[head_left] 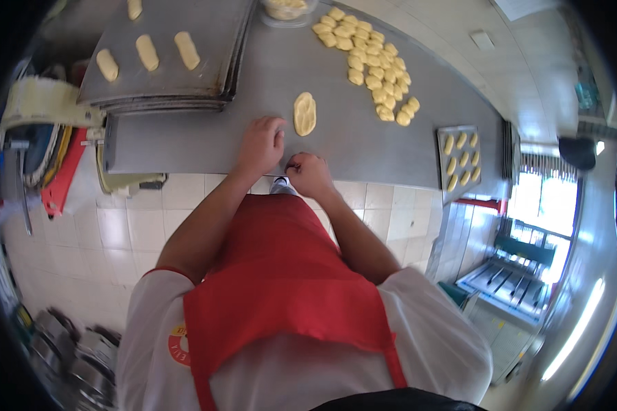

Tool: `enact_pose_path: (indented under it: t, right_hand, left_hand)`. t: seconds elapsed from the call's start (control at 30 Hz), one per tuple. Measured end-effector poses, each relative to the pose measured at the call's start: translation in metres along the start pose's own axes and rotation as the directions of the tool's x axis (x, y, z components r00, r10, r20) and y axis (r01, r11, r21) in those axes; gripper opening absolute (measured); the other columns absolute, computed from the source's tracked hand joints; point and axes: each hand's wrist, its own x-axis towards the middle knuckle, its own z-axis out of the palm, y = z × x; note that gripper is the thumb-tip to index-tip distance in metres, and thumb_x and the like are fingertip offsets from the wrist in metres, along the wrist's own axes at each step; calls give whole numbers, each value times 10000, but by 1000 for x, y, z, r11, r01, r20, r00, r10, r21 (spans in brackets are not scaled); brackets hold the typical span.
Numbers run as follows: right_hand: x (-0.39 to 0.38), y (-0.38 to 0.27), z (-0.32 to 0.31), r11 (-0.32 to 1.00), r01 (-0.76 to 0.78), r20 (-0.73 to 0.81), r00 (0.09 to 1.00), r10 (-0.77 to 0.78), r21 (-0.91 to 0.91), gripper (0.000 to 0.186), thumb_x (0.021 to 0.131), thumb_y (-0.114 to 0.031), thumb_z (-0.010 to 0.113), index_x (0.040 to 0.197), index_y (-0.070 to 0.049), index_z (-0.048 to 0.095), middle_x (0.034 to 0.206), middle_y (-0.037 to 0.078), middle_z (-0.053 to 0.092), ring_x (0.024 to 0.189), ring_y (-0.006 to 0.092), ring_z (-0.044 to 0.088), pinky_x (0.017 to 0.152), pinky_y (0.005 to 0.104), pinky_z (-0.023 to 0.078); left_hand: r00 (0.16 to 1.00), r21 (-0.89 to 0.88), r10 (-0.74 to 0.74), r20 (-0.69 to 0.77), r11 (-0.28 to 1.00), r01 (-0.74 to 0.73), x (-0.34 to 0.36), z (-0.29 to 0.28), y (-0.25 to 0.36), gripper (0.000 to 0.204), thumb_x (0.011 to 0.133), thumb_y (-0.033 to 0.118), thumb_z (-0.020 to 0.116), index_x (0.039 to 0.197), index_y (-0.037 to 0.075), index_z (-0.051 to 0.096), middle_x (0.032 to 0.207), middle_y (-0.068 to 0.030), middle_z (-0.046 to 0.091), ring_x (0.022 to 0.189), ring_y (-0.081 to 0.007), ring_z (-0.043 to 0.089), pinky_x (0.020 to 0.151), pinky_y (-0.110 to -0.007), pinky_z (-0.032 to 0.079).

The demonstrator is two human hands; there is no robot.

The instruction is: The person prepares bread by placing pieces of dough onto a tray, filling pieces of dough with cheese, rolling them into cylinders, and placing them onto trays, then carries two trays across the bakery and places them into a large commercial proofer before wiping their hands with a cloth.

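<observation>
A flattened oval of yellow dough (305, 114) lies on the metal worktable (206, 144), just beyond my hands. My left hand (262, 145) is near the table's front edge, left of the dough and apart from it. Its fingers are loosely bent, and nothing shows in them. Closer to the edge, my right hand (310, 174) is closed, its fingers curled in. A small dark reddish bit shows at its fingertips, too small to name. Many small dough pieces (377, 61) lie in a cluster at the far right of the table.
Stacked baking trays (164, 85) at the left carry several dough rolls (147, 53) on top. Another tray (443, 154) with shaped dough stands at the table's right end. A clear tub (286, 14) of dough sits at the back. Metal pots (92, 363) are low at the left.
</observation>
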Motion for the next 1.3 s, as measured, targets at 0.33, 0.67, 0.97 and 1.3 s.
enact_pose_path:
  t: [0.33,0.67,0.97,1.3]
  right_hand:
    - [-40,-12,-21,914,-86,-68,996,64,-396,698,994,-193,541,1666,-118,366,1741,74,342,1609,418,265,1301,611,184]
    - [-57,-29,-69,981,-166,189,965,183,-100,789,946,-167,547,1695,-163,298,1719,86,389,1591,462,290,1251,723,189]
    - [-51,95,-110,909,-72,-310,926,214,411,566,912,-66,573,1475,-92,621,1587,195,536,1466,446,479,1223,591,342]
    - [-41,170,-129,871,-33,-340,913,226,491,399,895,-15,626,1284,-40,712,1456,178,631,1263,409,598,1119,529,436]
  left_hand:
    - [868,437,256,426,781,-445,-15,18,15,476,1008,310,625,1450,132,628,1473,-33,615,1539,-308,406,1266,-711,132]
    - [834,434,149,531,798,-419,-43,-16,22,639,1034,521,564,1559,159,533,1591,-72,553,1558,-331,388,1260,-747,42]
    - [996,310,-19,-87,950,45,249,-31,70,288,1005,234,680,1220,51,740,1205,-199,753,1131,-374,726,939,-436,587]
    - [960,725,-208,-188,630,279,449,-17,-24,351,924,303,772,1214,107,738,1220,-156,737,1166,-347,706,956,-464,597]
